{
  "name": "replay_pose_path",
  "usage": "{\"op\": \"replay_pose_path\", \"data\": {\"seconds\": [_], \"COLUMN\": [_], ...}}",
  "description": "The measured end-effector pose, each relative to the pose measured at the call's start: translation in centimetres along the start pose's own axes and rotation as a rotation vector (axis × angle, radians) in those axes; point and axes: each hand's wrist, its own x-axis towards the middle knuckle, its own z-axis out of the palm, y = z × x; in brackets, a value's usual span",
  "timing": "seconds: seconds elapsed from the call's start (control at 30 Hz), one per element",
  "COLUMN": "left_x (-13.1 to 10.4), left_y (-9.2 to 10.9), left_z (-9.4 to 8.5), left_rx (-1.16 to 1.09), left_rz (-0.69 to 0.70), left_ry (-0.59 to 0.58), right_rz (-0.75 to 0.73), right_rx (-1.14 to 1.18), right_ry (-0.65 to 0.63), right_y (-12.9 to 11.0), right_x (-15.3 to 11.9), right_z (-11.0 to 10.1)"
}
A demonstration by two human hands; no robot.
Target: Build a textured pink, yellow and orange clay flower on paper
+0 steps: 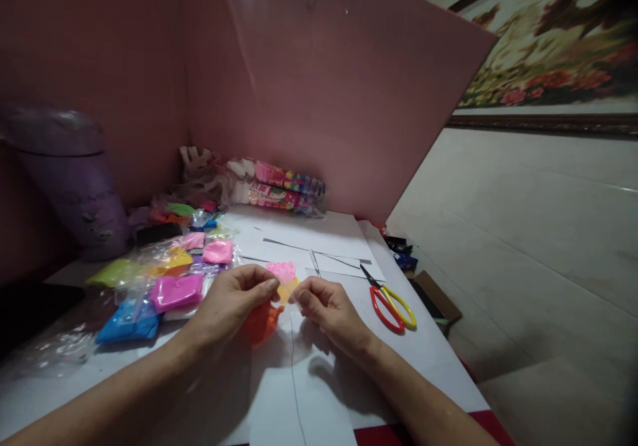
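My left hand [244, 294] is closed in a pinch on the top of a clear bag of orange clay [262, 324], which hangs below its fingers. Opposite it, my right hand [326, 308] pinches too, its fingertips at the clear plastic stretched between the hands. The exact grip there is small and blurred. Just beyond the fingertips lie a pink textured piece [282, 271] and a yellow piece [288, 291], partly hidden. Under the hands is white paper [272, 393] with a dark curved line on it.
Scissors [391, 303] with red and yellow handles lie to the right, near a thin metal tool [315, 262]. Bagged clay, including a magenta packet [177, 292] and a blue packet [128, 322], crowds the left. A purple tumbler [80, 193] and a pink partition [309, 94] stand behind.
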Motion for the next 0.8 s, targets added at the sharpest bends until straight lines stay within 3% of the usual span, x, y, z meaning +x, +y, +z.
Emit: {"op": "replay_pose_path", "data": {"seconds": [0.2, 0.8], "left_x": [0.08, -0.09], "left_y": [-0.07, -0.53], "left_z": [-0.16, 0.05], "left_rx": [0.040, 0.488], "left_rz": [0.037, 0.229], "left_ry": [-0.012, -0.073], "right_rz": [-0.007, -0.059], "right_rx": [0.006, -0.013], "right_ry": [0.092, 0.109], "right_y": [0.06, 0.18], "right_x": [0.27, 0.18], "right_z": [0.10, 0.20]}}
